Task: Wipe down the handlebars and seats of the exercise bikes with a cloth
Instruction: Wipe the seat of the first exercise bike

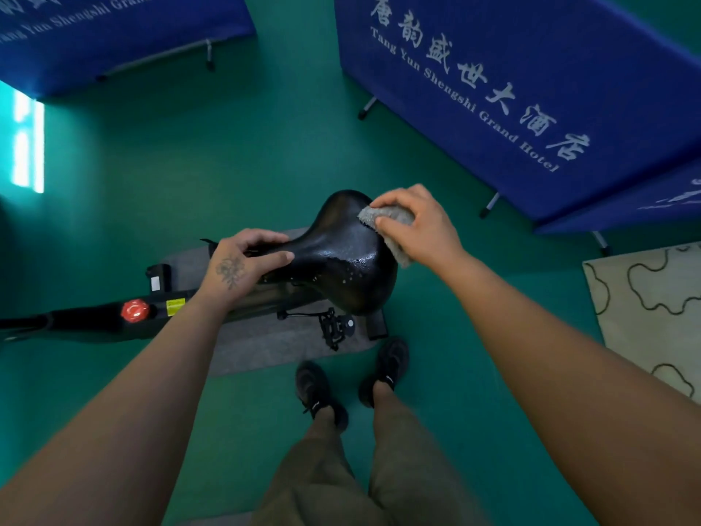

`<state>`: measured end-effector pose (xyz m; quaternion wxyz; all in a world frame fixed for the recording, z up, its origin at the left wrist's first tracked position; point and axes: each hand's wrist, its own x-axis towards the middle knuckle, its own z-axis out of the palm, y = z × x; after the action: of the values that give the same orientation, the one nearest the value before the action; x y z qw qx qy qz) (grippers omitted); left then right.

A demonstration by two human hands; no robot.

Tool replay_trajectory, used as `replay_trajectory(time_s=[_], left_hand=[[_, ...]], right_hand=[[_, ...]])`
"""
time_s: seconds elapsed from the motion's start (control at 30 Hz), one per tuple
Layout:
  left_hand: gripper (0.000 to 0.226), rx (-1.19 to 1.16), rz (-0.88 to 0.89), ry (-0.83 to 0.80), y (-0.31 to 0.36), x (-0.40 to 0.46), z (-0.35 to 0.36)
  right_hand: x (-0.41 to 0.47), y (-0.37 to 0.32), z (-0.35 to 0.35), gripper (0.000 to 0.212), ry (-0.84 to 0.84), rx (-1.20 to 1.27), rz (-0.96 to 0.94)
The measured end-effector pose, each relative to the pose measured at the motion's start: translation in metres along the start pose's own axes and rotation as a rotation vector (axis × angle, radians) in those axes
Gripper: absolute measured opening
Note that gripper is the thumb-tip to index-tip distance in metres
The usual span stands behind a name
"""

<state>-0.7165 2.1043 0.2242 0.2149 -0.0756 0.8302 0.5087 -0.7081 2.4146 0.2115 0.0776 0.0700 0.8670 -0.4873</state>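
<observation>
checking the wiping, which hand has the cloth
The right hand pinches the grey cloth against the wide end of the seat; the left hand only grips its narrow nose.

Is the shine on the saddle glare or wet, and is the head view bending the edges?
Head view: the saddle shows small bright droplets plus soft highlights beside the cloth, so likely wet; blue banners and forearms bow outward from wide-angle distortion; a bright glare strip blows out at left.

Green floor (227, 153), bright glare patch at left. Blue lettered screens (512, 89) stand behind. Cream patterned rug (652, 309) right; grey mat (273, 347) centre.
</observation>
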Motion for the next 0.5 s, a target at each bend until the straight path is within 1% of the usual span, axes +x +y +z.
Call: replay_trajectory(time_s=[0.1, 0.37, 0.5], left_hand=[[0.026, -0.012, 0.003, 0.002, -0.001, 0.000, 0.001], [0.026, 0.008, -0.008, -0.006, -0.003, 0.001, -0.002], [0.025, -0.004, -0.013, -0.011, 0.000, 0.001, -0.002]], right_hand=[[-0.006, 0.001, 0.003, 0.023, -0.003, 0.024, 0.028], [-0.085, 0.027, 0.025, 0.023, 0.096, 0.155, 0.037], [-0.073, 0.026, 0.027, 0.020, 0.142, 0.201, 0.076]])
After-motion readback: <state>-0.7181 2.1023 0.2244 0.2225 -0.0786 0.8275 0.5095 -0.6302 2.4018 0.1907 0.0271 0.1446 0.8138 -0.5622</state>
